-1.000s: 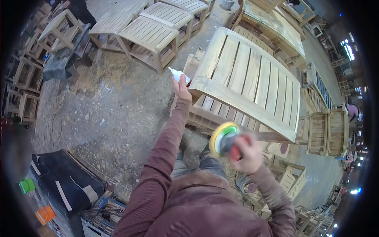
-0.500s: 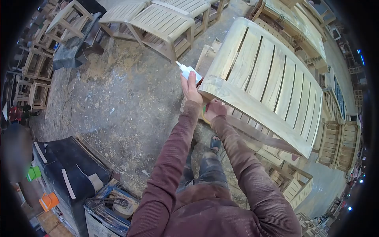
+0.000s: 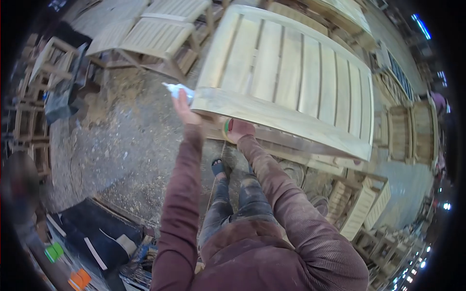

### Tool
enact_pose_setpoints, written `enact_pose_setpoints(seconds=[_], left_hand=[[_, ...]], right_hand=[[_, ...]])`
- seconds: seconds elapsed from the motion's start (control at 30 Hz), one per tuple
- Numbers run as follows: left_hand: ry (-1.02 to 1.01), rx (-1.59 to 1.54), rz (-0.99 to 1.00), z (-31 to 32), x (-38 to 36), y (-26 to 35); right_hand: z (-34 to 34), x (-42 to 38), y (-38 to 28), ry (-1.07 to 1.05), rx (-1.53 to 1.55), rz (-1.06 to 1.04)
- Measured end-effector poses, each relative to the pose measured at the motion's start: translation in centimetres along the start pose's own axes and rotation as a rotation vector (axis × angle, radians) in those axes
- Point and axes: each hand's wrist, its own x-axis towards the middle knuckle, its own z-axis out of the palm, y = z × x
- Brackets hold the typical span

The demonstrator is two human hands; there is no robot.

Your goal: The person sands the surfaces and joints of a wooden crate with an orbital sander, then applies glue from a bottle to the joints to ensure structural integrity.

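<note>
With our left hand [image 3: 183, 109] curled around a white bottle [image 3: 180, 90] at the left corner of the slatted table [image 3: 289, 68] ahead of us, and our right hand [image 3: 242, 129] closed on a sander [image 3: 226, 128] beneath its near edge, we do well to hold that tool level and press lightly; whether it touches wood we cannot tell. We see pale, straight slats [image 3: 264, 63] within a gently curved wooden frame [image 3: 291, 117].

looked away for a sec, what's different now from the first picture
The right hand has brought the sander leftward, from out beside the near edge of the slatted wooden top to just beneath that edge, close to its left corner. Nothing was picked up or let go: the left hand still holds the white bottle at that corner.
</note>
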Motion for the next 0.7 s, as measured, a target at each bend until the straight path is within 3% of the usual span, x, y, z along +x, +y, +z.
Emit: enact_pose_setpoints(seconds=[0.03,0.17,0.23,0.3,0.53,0.7], left_hand=[[-0.02,0.035,0.016,-0.3,0.3,-0.3],[0.011,0.059,-0.022,0.1,-0.1,0.1],[-0.004,0.051,-0.019,-0.7,0.6,-0.6],[-0.007,0.031,-0.025,-0.4,0.2,-0.3],[0.016,-0.04,-0.019,0.9,-0.8,0.3],[0.043,-0.029,0.01,1.7,-1.7,0.5]], right_hand=[[-0.9,-0.5,1.0,-0.182,0.11,0.053],[-1.0,-1.7,7.2,-0.213,0.224,0.263],[3.2,-0.6,12.9,0.286,0.113,0.25],[6.9,1.1,19.8,0.374,-0.044,0.181],[5.4,-0.9,27.7,0.352,-0.017,0.169],[6.5,-3.2,27.1,0.342,-0.008,0.15]])
